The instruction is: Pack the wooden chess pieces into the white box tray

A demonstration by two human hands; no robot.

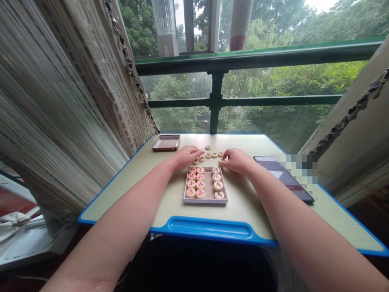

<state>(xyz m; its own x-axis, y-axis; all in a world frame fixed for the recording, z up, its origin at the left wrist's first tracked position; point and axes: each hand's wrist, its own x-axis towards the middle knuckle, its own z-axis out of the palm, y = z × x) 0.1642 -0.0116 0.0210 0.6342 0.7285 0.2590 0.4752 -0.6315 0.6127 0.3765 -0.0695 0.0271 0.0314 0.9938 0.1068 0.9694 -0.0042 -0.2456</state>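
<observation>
Beyond the box, my left hand (189, 154) rests low over the table, its fingers stretched out beside two loose xiangqi pieces (196, 161); I see nothing held in it. My right hand (236, 160) is closed, with thumb and fingertips at the edge of a xiangqi piece (221, 162) behind the box's right corner. Between the hands lie several more loose pieces (214, 155), with one piece (208, 147) farther back. The shallow open box (209, 201) holds two columns of red-marked pieces (200, 184) on the left and one column of black-marked pieces (218, 185) on the right.
A brown-edged box lid (166, 142) lies at the table's back left. To the right of my right hand is a dark tablet (284, 178), partly blurred out. The table (127, 194) has a blue rim with a front groove (209, 229). Curtains and a railed window surround it.
</observation>
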